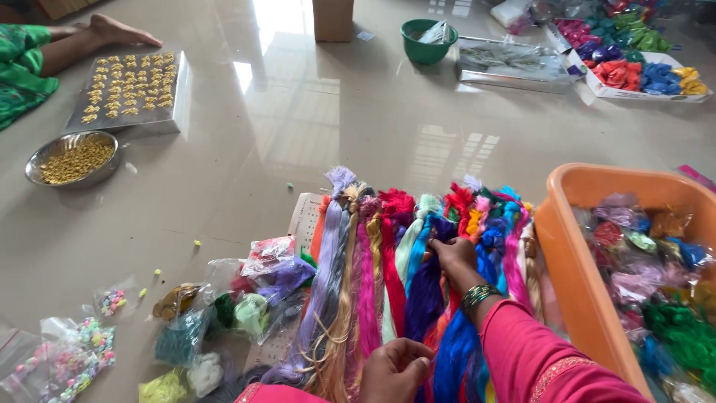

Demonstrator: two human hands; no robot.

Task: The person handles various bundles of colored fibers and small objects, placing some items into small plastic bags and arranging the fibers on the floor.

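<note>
Here, a person seated on a glossy floor works over a row of bright thread bundles laid side by side, in lilac, tan, pink, red, green, purple and blue. The right hand, in a pink sleeve with bangles at the wrist, is closed around the top of a purple bundle near the middle of the row. The left hand sits low at the near end of the threads, fingers curled loosely on them; whether it grips a strand cannot be told.

At right, an orange plastic tub holds small clear packets of coloured thread. To the left of the row lie more clear bags of thread and bags of beads. Farther off, a steel bowl is filled with small gold pieces, and a metal tray beside it carries rows of them. Another person's bare foot rests beyond the tray. A green bowl and a white box of coloured bundles stand at the far side.
</note>
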